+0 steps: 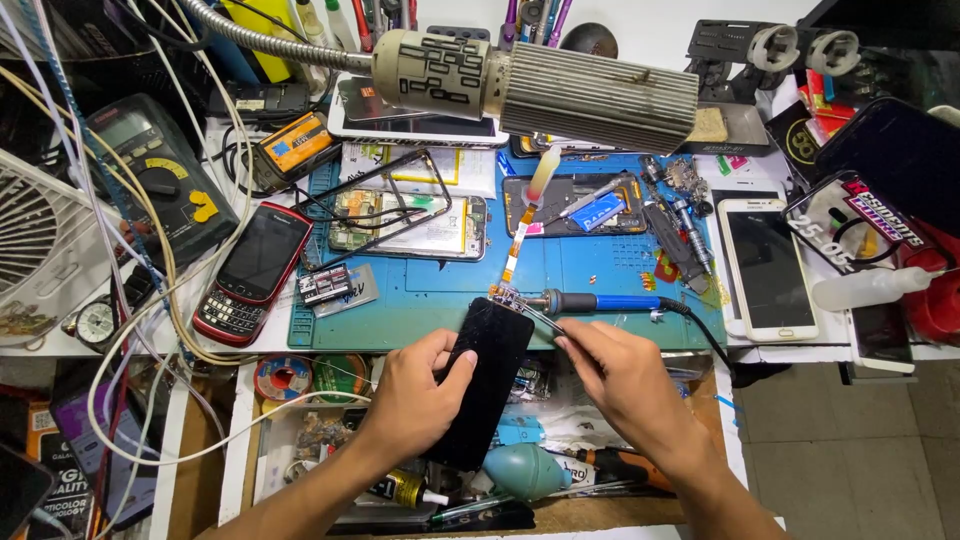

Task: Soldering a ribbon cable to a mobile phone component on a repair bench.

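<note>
Both hands work at the near edge of the blue rubber mat [600, 270] on the worktop. The left hand [415, 395] wraps around a flat, shiny black phone [485, 380], fingers curled on its side. The phone's long side slants away from the person, its top end touching the mat's edge. The right hand [620, 375] pinches thin metal tweezers [530, 312], tips at the phone's top end. Just past them on the mat lies a blue-handled soldering iron [600, 301]. A red keypad phone [250, 270] sits left of the mat.
</note>
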